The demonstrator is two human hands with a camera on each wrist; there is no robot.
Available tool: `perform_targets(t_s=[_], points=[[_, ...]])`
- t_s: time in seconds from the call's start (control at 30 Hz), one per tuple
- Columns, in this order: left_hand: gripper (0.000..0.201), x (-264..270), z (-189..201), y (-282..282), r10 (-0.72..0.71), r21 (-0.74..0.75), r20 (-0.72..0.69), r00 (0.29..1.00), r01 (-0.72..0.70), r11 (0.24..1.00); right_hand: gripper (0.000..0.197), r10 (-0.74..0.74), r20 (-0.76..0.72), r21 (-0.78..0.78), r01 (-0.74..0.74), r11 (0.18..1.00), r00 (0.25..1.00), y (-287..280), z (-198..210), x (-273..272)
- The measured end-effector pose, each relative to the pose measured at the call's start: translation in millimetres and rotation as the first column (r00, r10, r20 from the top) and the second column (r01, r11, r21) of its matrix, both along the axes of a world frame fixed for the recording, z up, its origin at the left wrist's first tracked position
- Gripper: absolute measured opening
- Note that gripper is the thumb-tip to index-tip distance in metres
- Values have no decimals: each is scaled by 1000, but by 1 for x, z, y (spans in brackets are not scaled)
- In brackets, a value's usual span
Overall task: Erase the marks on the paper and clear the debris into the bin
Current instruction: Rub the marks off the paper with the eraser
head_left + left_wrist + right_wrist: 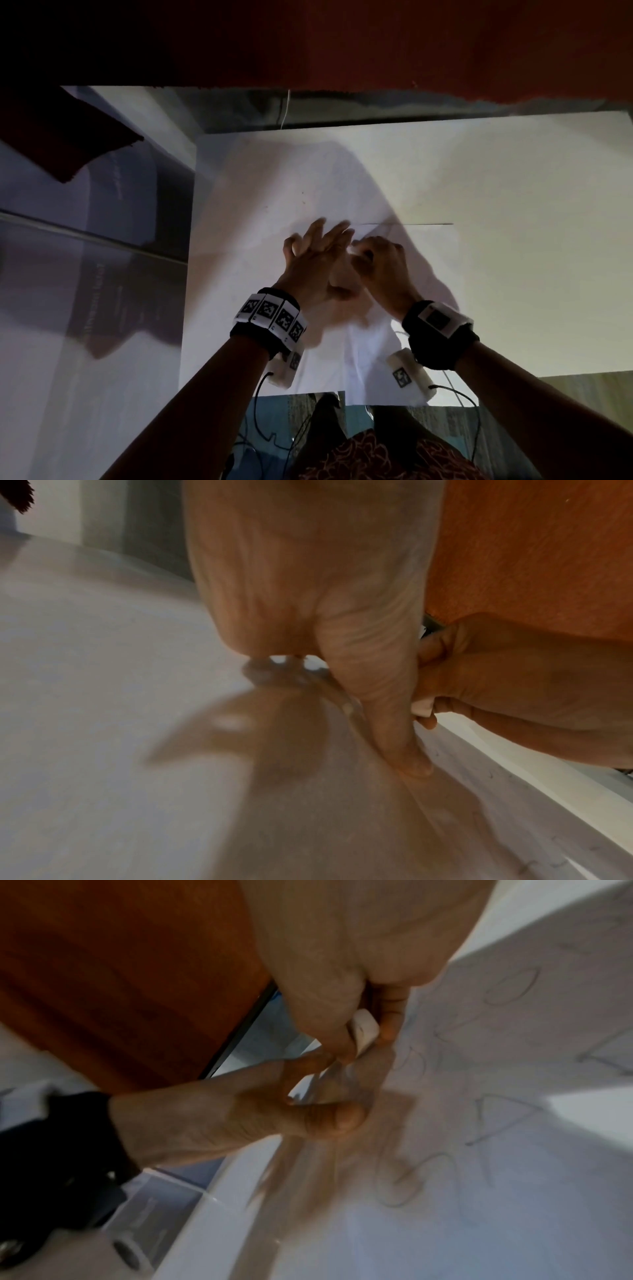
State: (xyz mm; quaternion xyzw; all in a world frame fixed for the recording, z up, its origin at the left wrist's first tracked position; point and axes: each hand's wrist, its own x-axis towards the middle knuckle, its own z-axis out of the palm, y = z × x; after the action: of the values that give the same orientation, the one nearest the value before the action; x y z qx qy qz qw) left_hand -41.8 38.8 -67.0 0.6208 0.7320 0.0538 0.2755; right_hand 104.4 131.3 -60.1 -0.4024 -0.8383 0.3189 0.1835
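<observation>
My right hand (pixel 342 969) pinches the white eraser (pixel 365 1027) against the paper (pixel 479 1123), beside faint pencil marks (pixel 404 1180); my left hand (pixel 212 1121) presses nearby.

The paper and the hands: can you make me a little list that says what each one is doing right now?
paper: white sheet lying flat on the table
marks: pencil letters and loops, not yet rubbed out
right hand: pinches a small white eraser at the paper
left hand: fingers spread, pressing the paper down beside the right hand
bin: not in view
debris: too blurred to tell
</observation>
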Motion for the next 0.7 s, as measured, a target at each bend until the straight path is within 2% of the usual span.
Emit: perform_targets(t_s=[0.13, 0.23, 0.37, 0.43, 0.5, 0.57, 0.63, 0.7], points=[[119, -1, 0, 0, 12, -14, 7, 1000, -12, 1000, 16, -61, 16, 19, 61, 998, 998, 7, -2, 1], [119, 0, 0, 1, -4, -18, -11, 1000, 4, 1000, 17, 30, 14, 16, -30, 999, 999, 4, -1, 2], [121, 1, -2, 2, 11, -13, -12, 1000, -11, 1000, 19, 25, 50, 39, -27, 999, 998, 21, 0, 10], [122, 0, -4, 2, 17, -7, -9, 1000, -17, 1000, 7, 14, 51, -40, -12, 999, 999, 25, -1, 13], [124, 1, -5, 2, 26, -1, -8, 1000, -26, 1000, 14, -41, 62, -145, 49, 988, 997, 31, 1, 18], [126, 1, -5, 2, 34, 7, 1, 999, -34, 999, 15, -111, 3, -250, 108, 962, 994, 41, 6, 24], [127, 0, -6, 3, 36, 15, 13, 999, -36, 999, 19, -127, -96, -369, 83, 926, 987, 48, 13, 28], [128, -2, -8, 2, 32, 19, 18, 999, -32, 999, 18, -52, -126, -437, -9, 899, 991, 52, 16, 29]])
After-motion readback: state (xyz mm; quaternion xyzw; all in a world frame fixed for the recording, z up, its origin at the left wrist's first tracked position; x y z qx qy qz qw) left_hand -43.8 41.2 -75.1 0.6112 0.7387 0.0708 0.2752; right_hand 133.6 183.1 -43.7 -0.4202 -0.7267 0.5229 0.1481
